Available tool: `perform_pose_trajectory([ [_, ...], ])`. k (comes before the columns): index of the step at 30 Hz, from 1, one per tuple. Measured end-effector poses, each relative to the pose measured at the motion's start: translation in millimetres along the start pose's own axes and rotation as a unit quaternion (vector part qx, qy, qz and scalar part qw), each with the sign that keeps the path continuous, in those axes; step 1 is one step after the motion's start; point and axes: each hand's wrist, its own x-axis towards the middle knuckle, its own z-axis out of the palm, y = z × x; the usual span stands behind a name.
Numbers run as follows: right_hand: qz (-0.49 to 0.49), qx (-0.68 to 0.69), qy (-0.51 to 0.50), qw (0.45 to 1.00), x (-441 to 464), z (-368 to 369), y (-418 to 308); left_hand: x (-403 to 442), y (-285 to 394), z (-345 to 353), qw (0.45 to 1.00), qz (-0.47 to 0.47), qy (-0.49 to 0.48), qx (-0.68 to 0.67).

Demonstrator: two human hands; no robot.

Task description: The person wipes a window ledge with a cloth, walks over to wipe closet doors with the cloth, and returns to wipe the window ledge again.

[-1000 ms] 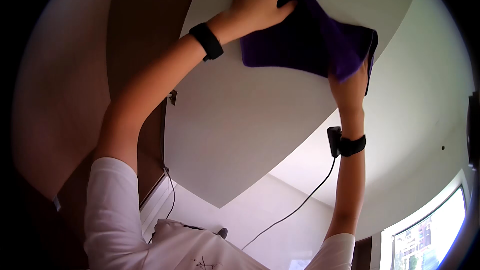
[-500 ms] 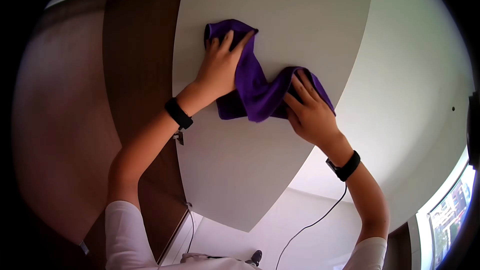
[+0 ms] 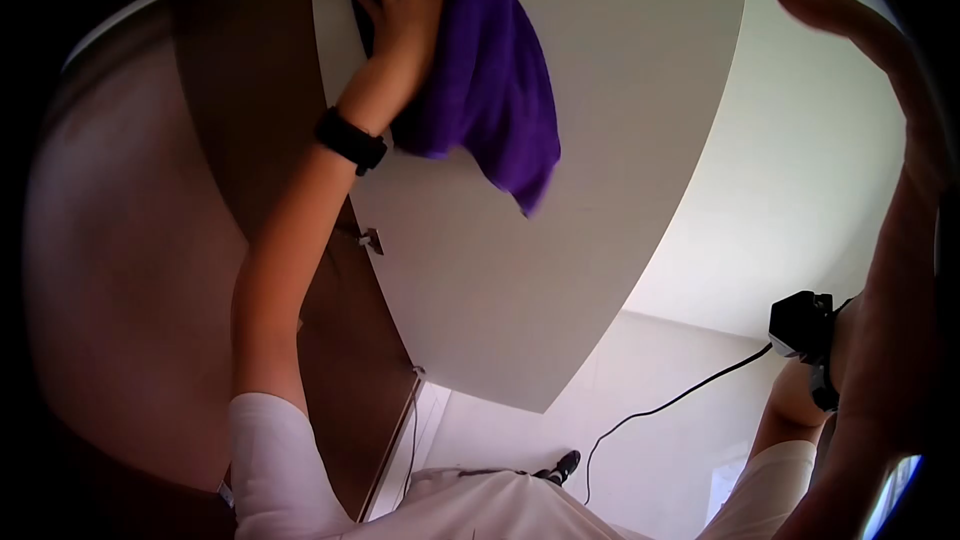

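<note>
A purple cloth (image 3: 500,90) lies against a white cabinet door (image 3: 600,170), its lower corner hanging loose. My left hand (image 3: 405,15) presses the cloth to the upper part of the door, fingers spread over it. A black band (image 3: 350,140) circles the left wrist. My right hand (image 3: 890,340) is off the cloth, large and dark at the right edge, close to the camera. One finger is stretched out at the top; nothing shows in this hand, though part is out of view. The right wrist wears a black device (image 3: 800,325) with a cable.
Brown cabinet panels (image 3: 250,120) stand on the left, with a metal hinge (image 3: 372,240) at the door's edge. The dark cable (image 3: 660,405) runs down toward the pale floor (image 3: 690,370). A shoe (image 3: 568,465) shows below. White wall (image 3: 790,160) rises at the right.
My right hand has let go of the cloth and moved right, up close to the camera. My left hand is higher in view with the cloth, whose free end now hangs down.
</note>
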Motion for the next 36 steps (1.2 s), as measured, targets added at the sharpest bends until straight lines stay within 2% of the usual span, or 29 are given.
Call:
perform_pose_trajectory([
  [2, 0.026, -0.033, -0.017, 0.999, -29, 0, -22, 3, 3, -26, 0.992, -0.039, -0.005, 0.118],
  [3, 0.041, -0.052, -0.022, 0.998, -43, 0, -32, 4, -5, -18, 0.994, 0.01, 0.08, 0.072],
  [4, 0.046, -0.072, -0.022, 0.996, -55, -8, -53, -7, 1, -46, 0.991, 0.004, 0.099, 0.086],
  [9, 0.111, -0.122, -0.03, 0.986, -84, -17, -99, -35, -16, -67, 0.966, -0.014, 0.159, 0.205],
  [11, 0.135, -0.131, -0.011, 0.982, -90, -23, -117, -61, -19, -75, 0.962, -0.031, 0.158, 0.222],
  [13, 0.143, -0.147, 0.016, 0.979, -89, -31, -140, -79, -24, -74, 0.962, -0.08, 0.118, 0.231],
  [14, 0.158, -0.147, 0.024, 0.976, -86, -43, -145, -83, -21, -80, 0.969, -0.076, 0.089, 0.218],
  [15, 0.165, -0.127, 0.029, 0.978, -81, -49, -152, -135, -25, -124, 0.968, -0.087, 0.007, 0.233],
  [17, 0.172, -0.109, 0.043, 0.978, -73, -65, -176, -133, -25, -120, 0.967, -0.043, 0.011, 0.252],
  [19, 0.186, -0.102, 0.047, 0.976, -68, -72, -208, -136, -3, -151, 0.989, -0.061, 0.0, 0.137],
  [20, 0.201, -0.1, 0.038, 0.974, -70, -74, -224, -138, -1, -155, 0.987, -0.064, -0.01, 0.148],
  [21, 0.214, -0.099, 0.037, 0.971, -57, -85, -224, -100, 3, -162, 0.986, -0.063, -0.025, 0.155],
  [22, 0.215, -0.11, 0.015, 0.97, -47, -72, -252, -123, -28, -169, 0.988, -0.069, -0.029, 0.135],
  [24, 0.204, -0.133, -0.017, 0.97, -53, -76, -262, -130, 3, -188, 0.996, -0.074, -0.009, 0.048],
  [25, 0.202, -0.14, -0.015, 0.969, -66, -83, -273, -129, 13, -223, 0.998, -0.065, 0.016, 0.014],
  [27, 0.192, -0.151, -0.003, 0.97, -79, -84, -274, -137, 9, -235, 0.997, -0.068, 0.02, 0.041],
  [28, 0.19, -0.14, -0.004, 0.972, -52, -42, -212, -102, -36, -142, 0.996, -0.073, -0.008, 0.059],
  [29, 0.178, -0.15, -0.001, 0.973, -51, -37, -214, -114, -36, -164, 0.994, -0.09, -0.006, 0.056],
  [32, 0.151, -0.163, 0.003, 0.975, -51, -26, -201, -119, -33, -164, 0.998, -0.046, 0.033, -0.04],
  [36, 0.105, -0.157, 0.022, 0.982, -35, -34, -212, -110, -26, -169, 0.998, -0.052, 0.013, -0.012],
])
